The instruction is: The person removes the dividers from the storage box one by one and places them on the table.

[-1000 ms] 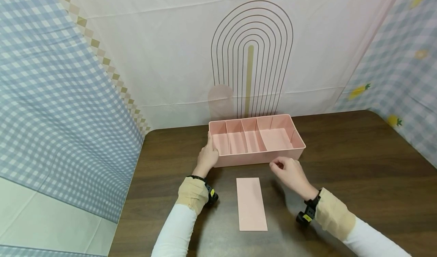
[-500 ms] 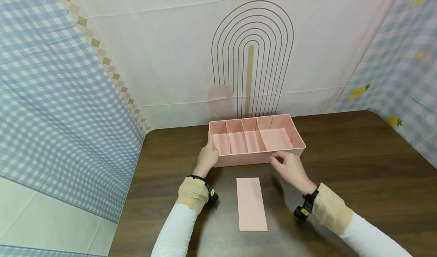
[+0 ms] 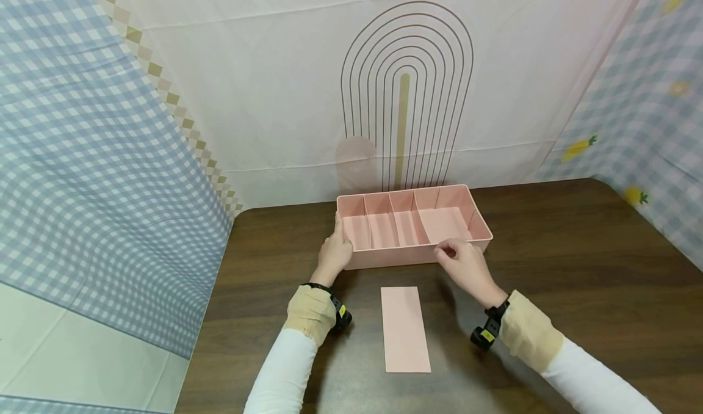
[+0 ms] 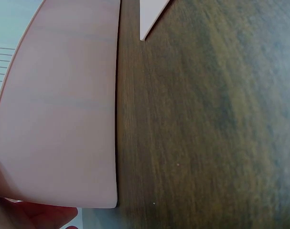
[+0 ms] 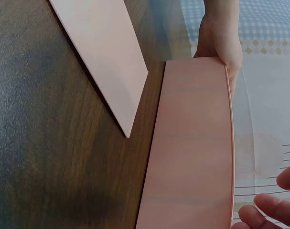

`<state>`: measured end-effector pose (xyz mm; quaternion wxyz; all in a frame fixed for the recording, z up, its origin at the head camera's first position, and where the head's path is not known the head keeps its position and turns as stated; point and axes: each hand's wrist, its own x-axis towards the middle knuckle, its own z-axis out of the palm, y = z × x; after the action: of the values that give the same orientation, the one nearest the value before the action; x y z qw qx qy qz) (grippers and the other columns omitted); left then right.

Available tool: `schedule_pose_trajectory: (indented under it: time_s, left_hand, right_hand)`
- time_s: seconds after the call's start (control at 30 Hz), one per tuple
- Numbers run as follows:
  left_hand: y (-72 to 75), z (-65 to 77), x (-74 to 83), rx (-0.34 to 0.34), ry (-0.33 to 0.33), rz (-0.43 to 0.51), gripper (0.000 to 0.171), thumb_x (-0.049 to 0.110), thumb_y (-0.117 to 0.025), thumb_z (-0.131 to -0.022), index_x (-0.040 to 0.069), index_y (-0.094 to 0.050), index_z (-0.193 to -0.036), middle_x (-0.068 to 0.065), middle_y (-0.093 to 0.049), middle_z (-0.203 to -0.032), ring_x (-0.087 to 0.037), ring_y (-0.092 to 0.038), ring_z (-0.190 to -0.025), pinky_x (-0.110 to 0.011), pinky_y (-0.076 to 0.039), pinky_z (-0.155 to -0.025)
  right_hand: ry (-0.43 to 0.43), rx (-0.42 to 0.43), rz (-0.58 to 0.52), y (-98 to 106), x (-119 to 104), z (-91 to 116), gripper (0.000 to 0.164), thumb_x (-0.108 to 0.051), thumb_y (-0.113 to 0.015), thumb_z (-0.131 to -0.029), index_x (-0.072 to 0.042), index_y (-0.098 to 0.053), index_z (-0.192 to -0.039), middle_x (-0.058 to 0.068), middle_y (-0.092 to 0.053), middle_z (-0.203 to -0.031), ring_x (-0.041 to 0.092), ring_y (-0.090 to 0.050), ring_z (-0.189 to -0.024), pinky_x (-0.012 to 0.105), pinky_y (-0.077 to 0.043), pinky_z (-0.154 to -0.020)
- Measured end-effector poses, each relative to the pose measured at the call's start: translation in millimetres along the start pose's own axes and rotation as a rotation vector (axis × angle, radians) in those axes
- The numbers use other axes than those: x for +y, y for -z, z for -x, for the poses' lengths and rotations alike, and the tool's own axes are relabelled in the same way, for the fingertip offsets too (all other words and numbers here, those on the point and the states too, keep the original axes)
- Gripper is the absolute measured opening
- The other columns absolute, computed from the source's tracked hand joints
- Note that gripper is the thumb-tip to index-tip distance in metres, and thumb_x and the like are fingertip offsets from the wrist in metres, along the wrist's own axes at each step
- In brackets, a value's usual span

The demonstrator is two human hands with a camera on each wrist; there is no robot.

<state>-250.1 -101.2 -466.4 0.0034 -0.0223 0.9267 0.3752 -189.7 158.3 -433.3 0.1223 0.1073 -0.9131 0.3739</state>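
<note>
A pink divided organizer box [image 3: 406,255] stands near the back edge of the table, with three narrow compartments at left and one wide one at right. My left hand [image 3: 334,254] grips its left end, index finger along the end wall. In the left wrist view some fingers [image 4: 44,214] show past that end; the rest are hidden. Over the box's front rim, right of its middle, my right hand [image 3: 467,270] hovers with loosely bent fingers. The right wrist view shows its fingertips [image 5: 273,207] apart from the thumb, nothing between them. A flat pink panel [image 3: 406,330] lies in front of the box.
The dark wood table [image 3: 576,267] extends to both sides of the box. A white cloth backdrop [image 3: 263,96] with an arch print rises behind it. Checked cloth [image 3: 110,157] hangs at left, with another at right.
My right hand has risen slightly toward the box's front rim, and its wrist has shifted a little left. The left hand, box and panel stay where they were.
</note>
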Motion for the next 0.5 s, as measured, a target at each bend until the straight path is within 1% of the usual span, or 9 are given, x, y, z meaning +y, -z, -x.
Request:
schedule_pose_trajectory:
  time_s: [0.23,0.37,0.5]
  left_hand:
    - [-1.3,-0.7,-1.8,-0.008,0.009,-0.001,0.066,0.011,-0.034,-0.089,0.018,0.001,-0.145,-0.011,-0.049,-0.064,-0.021,-0.042,-0.048,-0.033,-0.033,-0.045]
    - [-2.0,-1.3,-2.7,-0.002,0.005,0.0,0.066,0.011,-0.034,-0.09,0.018,0.001,-0.145,-0.011,-0.05,-0.066,-0.021,-0.043,-0.049,-0.034,-0.034,-0.046]
    - [-1.5,-1.2,-2.0,0.009,-0.002,-0.006,0.067,0.011,-0.035,-0.089,0.017,0.0,-0.145,-0.012,-0.052,-0.069,-0.022,-0.045,-0.051,-0.035,-0.035,-0.047]
  right_hand:
    - [0.003,0.018,0.005,-0.4,1.4,-5.2,0.016,-0.012,-0.053,-0.083,-0.001,-0.066,-0.085,0.007,-0.062,-0.075,0.019,-0.051,-0.068,0.038,-0.043,-0.063]
    - [-0.002,0.013,0.01,-0.1,2.4,-8.3,0.016,-0.012,-0.053,-0.084,-0.001,-0.066,-0.085,0.008,-0.061,-0.075,0.019,-0.05,-0.067,0.038,-0.042,-0.063]
    - [-0.005,0.012,0.01,-0.2,3.1,-10.9,0.017,-0.012,-0.052,-0.085,-0.001,-0.065,-0.085,0.009,-0.06,-0.076,0.021,-0.049,-0.071,0.038,-0.041,-0.064]
